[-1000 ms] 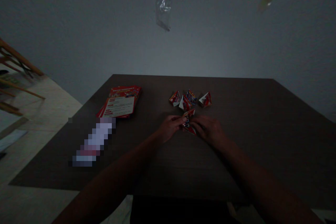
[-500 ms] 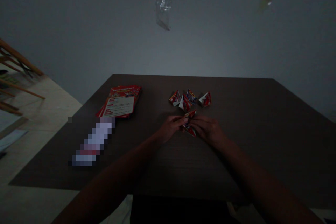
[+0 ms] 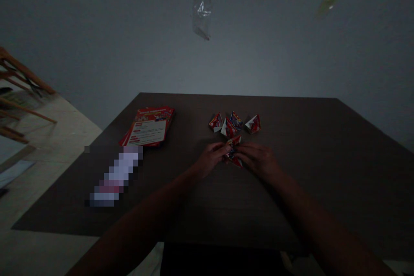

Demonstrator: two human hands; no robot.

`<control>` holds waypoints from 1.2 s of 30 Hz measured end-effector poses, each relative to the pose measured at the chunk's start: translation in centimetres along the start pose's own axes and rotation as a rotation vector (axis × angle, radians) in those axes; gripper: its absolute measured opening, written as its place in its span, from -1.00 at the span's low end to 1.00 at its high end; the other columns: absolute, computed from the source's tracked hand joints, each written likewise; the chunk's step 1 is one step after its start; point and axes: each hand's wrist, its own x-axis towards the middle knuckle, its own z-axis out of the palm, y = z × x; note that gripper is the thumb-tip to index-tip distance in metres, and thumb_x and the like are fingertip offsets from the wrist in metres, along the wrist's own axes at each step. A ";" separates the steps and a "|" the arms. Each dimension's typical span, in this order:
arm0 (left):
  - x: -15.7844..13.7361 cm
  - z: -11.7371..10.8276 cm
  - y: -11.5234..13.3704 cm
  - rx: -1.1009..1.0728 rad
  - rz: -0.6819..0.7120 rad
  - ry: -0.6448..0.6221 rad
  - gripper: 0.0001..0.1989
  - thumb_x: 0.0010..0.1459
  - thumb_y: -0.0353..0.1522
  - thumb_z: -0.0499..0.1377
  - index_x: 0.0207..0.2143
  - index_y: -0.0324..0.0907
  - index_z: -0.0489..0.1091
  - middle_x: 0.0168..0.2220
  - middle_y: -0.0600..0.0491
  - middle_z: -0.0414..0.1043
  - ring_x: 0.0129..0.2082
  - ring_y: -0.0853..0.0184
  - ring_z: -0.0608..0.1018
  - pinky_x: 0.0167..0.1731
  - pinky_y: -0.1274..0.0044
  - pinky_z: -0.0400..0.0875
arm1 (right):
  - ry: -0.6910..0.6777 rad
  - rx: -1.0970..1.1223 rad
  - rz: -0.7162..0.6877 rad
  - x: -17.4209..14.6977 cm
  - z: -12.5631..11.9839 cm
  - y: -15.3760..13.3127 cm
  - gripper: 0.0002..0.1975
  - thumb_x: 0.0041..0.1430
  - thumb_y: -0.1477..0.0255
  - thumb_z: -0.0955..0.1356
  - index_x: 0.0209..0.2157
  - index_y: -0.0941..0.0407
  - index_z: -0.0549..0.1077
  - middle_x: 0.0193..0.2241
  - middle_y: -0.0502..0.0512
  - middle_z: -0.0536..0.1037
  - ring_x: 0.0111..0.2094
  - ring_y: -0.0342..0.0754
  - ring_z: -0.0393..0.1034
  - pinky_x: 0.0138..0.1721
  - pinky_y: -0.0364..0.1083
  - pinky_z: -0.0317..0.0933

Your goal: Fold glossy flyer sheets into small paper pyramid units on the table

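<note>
Between my two hands is a folded paper piece (image 3: pixel 235 140) with red and dark print, held just above or on the table; I cannot tell which. My left hand (image 3: pixel 210 158) pinches its left side with thumb and fingers. From the right, the fingers of my right hand (image 3: pixel 258 158) close on its other side. Right beyond my hands stand several folded paper shapes: a red and white one (image 3: pixel 229 128), a similar one (image 3: pixel 216 122) to its left, a bluish one (image 3: pixel 236 120) behind, and another (image 3: pixel 253 124) to the right.
A stack of red printed leaflets (image 3: pixel 148 127) lies at the left of the dark table (image 3: pixel 310 138). In front of it is a pixelated bright object (image 3: pixel 116 177). Behind the table rises a grey wall (image 3: pixel 274 51) with tape and clear plastic. Wooden chair legs (image 3: pixel 29 71) stand at far left.
The folded paper has shifted slightly between my fingers, and its lower flap looks a little narrower. My right hand has moved slightly right. The shapes and leaflets stay in place.
</note>
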 end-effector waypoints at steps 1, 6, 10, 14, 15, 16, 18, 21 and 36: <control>0.0 0.0 0.0 -0.005 0.008 0.003 -0.69 -0.07 -0.23 0.28 -0.40 -0.32 0.39 -0.47 0.08 0.31 -0.47 0.46 0.38 -0.47 0.59 0.29 | 0.004 0.000 -0.009 0.0 0.1 0.0 -0.83 0.16 0.41 0.32 -0.22 0.07 0.52 -0.30 0.14 0.58 -0.31 -0.05 0.50 -0.28 -0.08 0.42; -0.3 0.9 0.1 -0.140 0.048 0.097 -0.70 -0.07 -0.22 0.28 -0.36 -0.22 0.35 -0.41 0.12 0.33 -0.43 0.45 0.39 -0.43 0.59 0.33 | 0.035 0.022 -0.078 0.1 0.8 -0.4 -0.83 0.17 0.45 0.30 -0.24 0.08 0.52 -0.31 0.15 0.58 -0.30 -0.06 0.49 -0.27 -0.09 0.42; -0.4 1.8 0.2 -0.333 -0.060 0.095 -0.67 -0.05 -0.16 0.25 -0.35 -0.24 0.40 -0.43 0.08 0.38 -0.48 0.46 0.40 -0.49 0.62 0.30 | -0.001 0.032 -0.127 0.1 1.5 -0.7 -0.83 0.17 0.47 0.30 -0.22 0.10 0.51 -0.29 0.16 0.58 -0.25 -0.05 0.48 -0.22 -0.08 0.40; -0.2 2.0 -0.2 -0.436 -0.098 0.140 -0.77 0.01 -0.24 0.21 -0.41 -0.27 0.42 -0.48 0.08 0.39 -0.54 0.50 0.38 -0.53 0.66 0.25 | -0.042 -0.022 -0.098 0.0 2.0 -0.9 -0.81 0.17 0.46 0.31 -0.18 0.12 0.49 -0.28 0.17 0.56 -0.25 -0.04 0.46 -0.21 -0.07 0.38; -0.1 1.9 -0.4 -0.452 -0.085 0.147 -0.79 0.02 -0.27 0.21 -0.41 -0.27 0.43 -0.48 0.08 0.39 -0.54 0.50 0.38 -0.55 0.66 0.24 | -0.040 -0.035 -0.091 0.0 2.2 -0.9 -0.80 0.17 0.45 0.31 -0.17 0.13 0.48 -0.28 0.18 0.56 -0.26 -0.04 0.46 -0.21 -0.06 0.38; -0.1 1.9 -0.6 -0.467 -0.071 0.148 -0.81 0.02 -0.29 0.20 -0.40 -0.27 0.43 -0.48 0.08 0.40 -0.55 0.50 0.38 -0.56 0.66 0.23 | -0.036 -0.046 -0.088 0.0 2.3 -0.8 -0.80 0.17 0.44 0.31 -0.16 0.13 0.48 -0.28 0.18 0.56 -0.26 -0.04 0.46 -0.21 -0.06 0.38; 0.0 1.7 -0.8 -0.492 -0.054 0.139 -0.83 0.02 -0.32 0.20 -0.40 -0.28 0.44 -0.49 0.08 0.40 -0.56 0.51 0.37 -0.58 0.67 0.21 | -0.019 -0.063 -0.091 -0.2 2.7 -0.6 -0.80 0.17 0.43 0.31 -0.18 0.13 0.49 -0.28 0.18 0.56 -0.27 -0.04 0.46 -0.20 -0.06 0.38; 0.0 1.7 -0.9 -0.513 -0.076 0.148 -0.83 0.04 -0.34 0.17 -0.41 -0.30 0.44 -0.49 0.07 0.41 -0.56 0.51 0.39 -0.57 0.67 0.21 | -0.002 -0.052 -0.117 -0.4 3.2 -0.3 -0.81 0.17 0.44 0.31 -0.19 0.11 0.50 -0.27 0.16 0.56 -0.26 -0.04 0.46 -0.22 -0.07 0.39; -0.4 2.3 -0.6 -0.449 -0.070 0.206 -0.84 0.01 -0.35 0.18 -0.43 -0.30 0.43 -0.54 0.07 0.41 -0.58 0.46 0.42 -0.52 0.63 0.26 | -0.067 -0.073 -0.143 -0.6 3.1 -0.7 -0.78 0.20 0.54 0.24 -0.16 0.13 0.46 -0.25 0.17 0.54 -0.24 -0.06 0.46 -0.21 -0.09 0.40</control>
